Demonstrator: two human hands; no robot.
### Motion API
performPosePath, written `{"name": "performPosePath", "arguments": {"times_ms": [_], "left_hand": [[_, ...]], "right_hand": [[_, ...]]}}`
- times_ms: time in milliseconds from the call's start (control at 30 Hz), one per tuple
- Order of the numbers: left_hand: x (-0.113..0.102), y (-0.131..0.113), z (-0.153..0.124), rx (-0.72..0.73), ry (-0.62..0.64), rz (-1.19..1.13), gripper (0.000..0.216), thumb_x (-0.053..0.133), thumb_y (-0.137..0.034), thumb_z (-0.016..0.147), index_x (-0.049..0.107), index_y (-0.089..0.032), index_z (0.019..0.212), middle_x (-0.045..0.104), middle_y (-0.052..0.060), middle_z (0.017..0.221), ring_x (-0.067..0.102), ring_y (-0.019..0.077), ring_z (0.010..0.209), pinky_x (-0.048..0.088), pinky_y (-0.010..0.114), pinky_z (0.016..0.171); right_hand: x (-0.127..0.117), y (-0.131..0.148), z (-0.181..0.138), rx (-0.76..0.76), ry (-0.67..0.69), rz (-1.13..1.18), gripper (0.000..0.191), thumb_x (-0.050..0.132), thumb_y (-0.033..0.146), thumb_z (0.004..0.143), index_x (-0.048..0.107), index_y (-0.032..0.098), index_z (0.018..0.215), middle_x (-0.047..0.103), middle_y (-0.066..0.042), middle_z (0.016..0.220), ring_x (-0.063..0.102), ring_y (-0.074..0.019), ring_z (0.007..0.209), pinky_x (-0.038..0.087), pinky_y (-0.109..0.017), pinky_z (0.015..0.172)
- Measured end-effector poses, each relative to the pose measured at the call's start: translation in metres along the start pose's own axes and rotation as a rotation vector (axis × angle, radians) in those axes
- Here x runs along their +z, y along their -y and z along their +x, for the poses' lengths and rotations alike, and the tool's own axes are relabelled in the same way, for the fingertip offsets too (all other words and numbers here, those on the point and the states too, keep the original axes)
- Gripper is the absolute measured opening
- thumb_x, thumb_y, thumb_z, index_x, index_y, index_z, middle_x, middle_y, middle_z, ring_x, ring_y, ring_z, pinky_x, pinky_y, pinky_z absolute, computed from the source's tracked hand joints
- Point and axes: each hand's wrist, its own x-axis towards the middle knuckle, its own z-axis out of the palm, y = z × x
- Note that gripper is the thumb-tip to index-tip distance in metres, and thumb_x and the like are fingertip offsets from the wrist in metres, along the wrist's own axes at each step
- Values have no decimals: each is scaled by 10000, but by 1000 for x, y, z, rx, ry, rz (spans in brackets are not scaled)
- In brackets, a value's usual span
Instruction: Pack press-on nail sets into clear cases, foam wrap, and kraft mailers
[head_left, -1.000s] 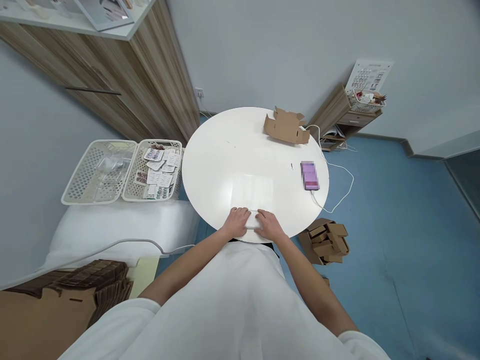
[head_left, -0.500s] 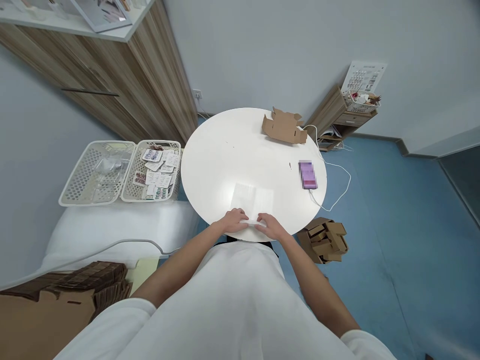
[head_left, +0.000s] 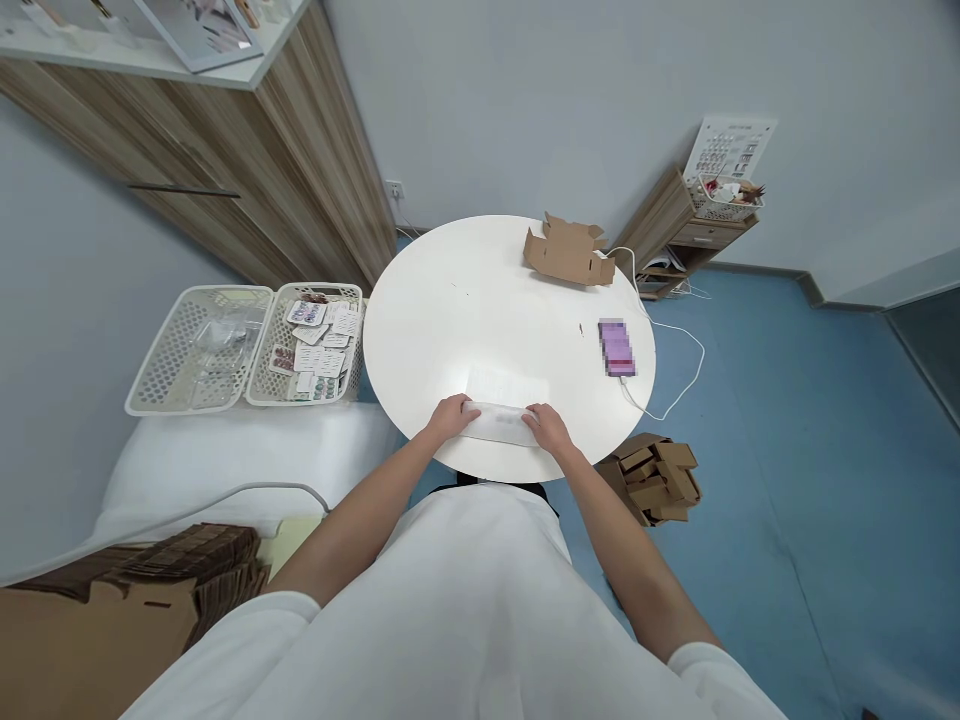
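A thin, whitish, see-through wrapping sheet (head_left: 501,424) lies at the near edge of the round white table (head_left: 420,320), its near part folded over. Faint darker marks show through the folded part, but what makes them is hidden. My left hand (head_left: 451,415) grips the left end of the fold, thumb on top. At the right end, my right hand (head_left: 549,426) pinches it the same way. The sheet's far part lies flat on the tabletop beyond the fold.
An opened cardboard box (head_left: 568,252) and a phone (head_left: 616,348) on a white cable lie on the table. To the left, a white basket (head_left: 259,375) holds several packets beside another basket (head_left: 142,385). Folded cartons (head_left: 652,480) stand at lower right, flattened cardboard (head_left: 112,630) at lower left.
My hands have moved apart, from the sheet's middle to its two ends, and slightly away from me. The near part of the sheet is now folded over.
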Motion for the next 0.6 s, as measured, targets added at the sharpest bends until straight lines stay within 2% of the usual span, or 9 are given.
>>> {"name": "performPosePath", "arguments": {"times_ms": [100, 200, 333, 467, 600], "left_hand": [[4, 3, 1, -85, -42, -6, 269, 485, -433, 755, 556, -202, 874, 611, 26, 816, 571, 170, 753, 414, 264, 617], [6, 5, -1, -138, -93, -51, 255, 491, -400, 765, 531, -203, 922, 607, 20, 828, 567, 162, 768, 414, 258, 615], [6, 5, -10, -110, -196, -50, 289, 463, -354, 796, 488, -202, 1041, 589, 35, 916, 556, 167, 838, 435, 273, 683], [8, -5, -24, 121, -265, 31, 280, 410, -305, 832, 480, -207, 1084, 538, 68, 1048, 508, 196, 973, 411, 331, 839], [23, -22, -39, 415, -116, 157, 280, 412, -288, 832, 498, -228, 1092, 502, 76, 1118, 455, 214, 1060, 369, 368, 900]], "right_hand": [[5, -7, -1, 49, -84, -4, 303, 411, 297, 830, 513, 209, 1101, 530, -88, 1069, 494, -211, 992, 397, -311, 791], [7, -13, -4, 107, -160, 8, 330, 416, 263, 812, 494, 202, 1127, 508, -100, 1092, 477, -226, 1011, 401, -330, 805], [8, -24, -15, 160, -280, 78, 401, 424, 277, 796, 444, 183, 1185, 461, -118, 1164, 429, -249, 1086, 375, -369, 877], [19, -38, -37, 270, -396, 267, 491, 408, 340, 797, 357, 158, 1250, 418, -143, 1223, 430, -240, 1104, 363, -374, 918], [39, -43, -60, 408, -423, 433, 542, 366, 400, 805, 272, 173, 1288, 455, -135, 1199, 517, -198, 1028, 441, -320, 844]]}}
